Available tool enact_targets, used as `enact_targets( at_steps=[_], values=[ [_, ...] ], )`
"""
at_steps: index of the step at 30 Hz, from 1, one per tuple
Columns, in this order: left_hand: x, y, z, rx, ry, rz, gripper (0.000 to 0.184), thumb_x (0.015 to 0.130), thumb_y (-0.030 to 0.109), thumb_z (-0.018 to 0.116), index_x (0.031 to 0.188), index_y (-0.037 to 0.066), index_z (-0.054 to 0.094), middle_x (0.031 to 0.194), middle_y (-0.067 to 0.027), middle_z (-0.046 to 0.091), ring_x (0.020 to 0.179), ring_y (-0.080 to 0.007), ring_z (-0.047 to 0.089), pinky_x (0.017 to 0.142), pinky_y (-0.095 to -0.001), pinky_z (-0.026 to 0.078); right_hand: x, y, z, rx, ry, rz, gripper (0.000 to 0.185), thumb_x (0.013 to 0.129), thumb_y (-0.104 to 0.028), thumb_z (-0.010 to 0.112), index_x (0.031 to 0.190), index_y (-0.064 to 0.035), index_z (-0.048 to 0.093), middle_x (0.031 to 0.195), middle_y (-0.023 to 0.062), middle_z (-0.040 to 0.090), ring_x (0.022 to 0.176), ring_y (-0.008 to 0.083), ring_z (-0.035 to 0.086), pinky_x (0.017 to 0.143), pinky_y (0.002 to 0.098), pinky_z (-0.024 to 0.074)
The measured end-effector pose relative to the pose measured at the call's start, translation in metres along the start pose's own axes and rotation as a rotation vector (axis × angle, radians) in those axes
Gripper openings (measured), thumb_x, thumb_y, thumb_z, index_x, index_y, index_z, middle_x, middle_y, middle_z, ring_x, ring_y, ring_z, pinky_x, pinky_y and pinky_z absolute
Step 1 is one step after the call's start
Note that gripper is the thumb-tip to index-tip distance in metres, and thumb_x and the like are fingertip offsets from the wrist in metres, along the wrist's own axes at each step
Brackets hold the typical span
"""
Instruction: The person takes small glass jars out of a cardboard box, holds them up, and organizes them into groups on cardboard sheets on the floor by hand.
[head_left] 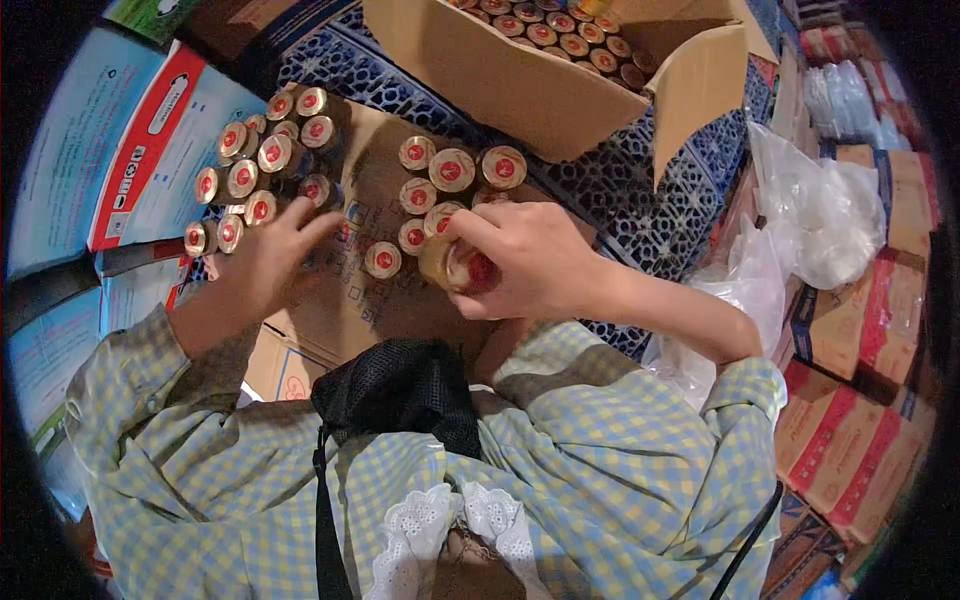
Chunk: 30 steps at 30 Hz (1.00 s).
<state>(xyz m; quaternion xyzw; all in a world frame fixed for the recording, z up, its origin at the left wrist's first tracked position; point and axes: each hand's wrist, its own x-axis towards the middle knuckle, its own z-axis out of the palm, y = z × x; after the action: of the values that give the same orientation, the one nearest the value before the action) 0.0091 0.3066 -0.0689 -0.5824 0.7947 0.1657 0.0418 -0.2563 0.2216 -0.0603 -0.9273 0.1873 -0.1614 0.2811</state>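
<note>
My right hand (525, 262) is wrapped round a roll of tape (438, 262), which it holds above a group of gold-lidded jars (451, 170) on the cardboard sheet (385, 130). Red round marks show on the lids. To the left, my left hand (268, 255) reaches over a second group of jars (242, 178), thumb and fingers apart, near a jar (315, 190) at that group's right edge. Part of the left fingers is hidden behind the hand.
An open carton (560, 100) with many similar jars stands at the top. Blue and white printed boxes (150, 170) are at the left. Clear plastic bags (745, 285) and stacked brown-red cartons (850, 450) lie at the right. A black mesh bag (400, 395) rests on my lap.
</note>
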Motion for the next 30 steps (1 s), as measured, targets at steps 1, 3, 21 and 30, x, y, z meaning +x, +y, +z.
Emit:
enact_targets(
  at_steps=[1,3,21,30],
  values=[
    [0.001,0.003,0.0,-0.126,-0.016,0.069,0.05,0.07,0.021,0.067,0.115,0.012,0.047,0.101,-0.0138,0.049,0.078,-0.0306,0.058,0.061,-0.0358,0.048,0.003,0.001,0.005,0.03,0.023,-0.04,0.033,0.068,-0.028,0.067,0.081,-0.0048,0.047,0.062,0.0086,0.053,0.051,0.0234,0.056,0.049,0.03,0.0441],
    [0.003,0.01,0.003,-0.383,-0.046,0.206,0.051,0.07,0.022,0.069,0.114,0.008,0.047,0.099,-0.0141,0.051,0.077,-0.0295,0.058,0.064,-0.0328,0.048,0.007,0.008,0.019,0.229,-0.036,0.107,0.032,0.069,-0.028,0.066,0.08,-0.005,0.047,0.061,0.0073,0.053,0.049,0.0206,0.054,0.047,0.0288,0.0424],
    [-0.005,0.032,0.037,-1.426,-0.41,-0.213,0.053,0.069,0.02,0.074,0.111,-0.001,0.049,0.097,-0.0036,0.058,0.086,-0.0114,0.055,0.077,-0.0276,0.046,0.024,0.003,0.04,1.292,-0.529,0.955,0.037,0.083,-0.039,0.05,0.086,-0.0026,0.047,0.068,0.0038,0.055,0.05,0.012,0.052,0.038,0.0218,0.0348],
    [0.0,0.023,0.071,-1.091,-0.194,-0.059,0.053,0.064,0.02,0.075,0.108,0.002,0.05,0.095,-0.0081,0.059,0.091,-0.0206,0.057,0.083,-0.0322,0.043,0.015,-0.003,0.057,1.224,-0.56,0.696,0.046,0.081,-0.027,0.059,0.114,-0.002,0.037,0.083,0.0102,0.059,0.061,0.0126,0.058,0.044,0.0208,0.041]
  ],
)
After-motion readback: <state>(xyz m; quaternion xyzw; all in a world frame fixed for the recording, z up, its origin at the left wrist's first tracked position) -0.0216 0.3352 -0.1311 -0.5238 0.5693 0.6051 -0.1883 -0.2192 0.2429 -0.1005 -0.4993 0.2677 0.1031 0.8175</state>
